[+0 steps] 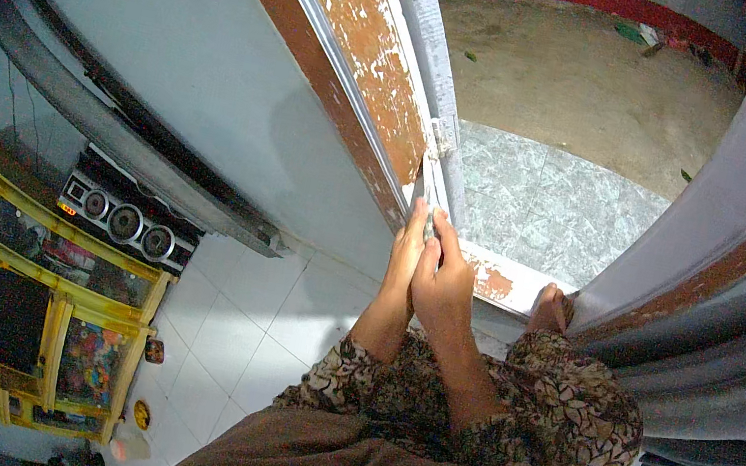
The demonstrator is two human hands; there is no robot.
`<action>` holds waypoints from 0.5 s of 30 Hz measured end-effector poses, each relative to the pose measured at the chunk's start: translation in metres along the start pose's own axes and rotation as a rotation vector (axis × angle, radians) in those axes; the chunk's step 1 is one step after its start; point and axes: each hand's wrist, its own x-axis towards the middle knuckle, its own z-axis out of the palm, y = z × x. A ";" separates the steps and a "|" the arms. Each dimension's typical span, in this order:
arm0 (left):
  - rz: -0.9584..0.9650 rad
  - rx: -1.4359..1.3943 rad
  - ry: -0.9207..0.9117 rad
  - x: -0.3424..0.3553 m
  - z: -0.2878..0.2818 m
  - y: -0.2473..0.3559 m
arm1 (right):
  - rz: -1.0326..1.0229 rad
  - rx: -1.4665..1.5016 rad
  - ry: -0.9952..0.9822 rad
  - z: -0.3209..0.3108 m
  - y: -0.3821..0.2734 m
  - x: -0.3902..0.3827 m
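Note:
My left hand and my right hand are close together at the lower part of a door frame. Its white paint is peeling in patches, with orange-brown showing beneath. My right fingers are curled round something narrow and mostly hidden. The left hand presses alongside, its fingers together and pointing up the frame. A thin pale strip runs from the fingertips toward a hinge-like fitting; whether it is a held tool or part of the frame cannot be told.
Patchy paint also marks the threshold, near my bare foot. Outside lie grey patterned tiles and bare ground. A grey curtain hangs at right. At left stand a yellow cabinet and a stereo.

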 end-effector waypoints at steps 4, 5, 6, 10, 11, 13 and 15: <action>0.031 0.054 0.036 0.010 0.012 0.003 | 0.015 0.100 0.059 -0.002 0.005 0.017; 0.008 0.085 0.052 0.010 0.014 0.003 | 0.033 0.117 0.055 -0.003 0.005 0.019; 0.019 0.095 0.064 0.009 0.015 0.003 | -0.016 0.130 0.060 -0.004 0.004 0.019; -0.005 0.038 0.059 -0.001 0.006 -0.006 | 0.065 0.038 0.004 -0.009 -0.005 0.003; -0.005 -0.040 0.038 -0.003 0.001 -0.009 | 0.083 0.010 -0.020 -0.009 -0.009 -0.003; -0.046 -0.074 0.001 -0.003 -0.009 -0.011 | 0.043 -0.050 -0.053 -0.007 -0.014 -0.007; -0.027 -0.105 -0.029 0.000 -0.012 -0.012 | 0.033 -0.031 -0.031 -0.007 -0.016 -0.006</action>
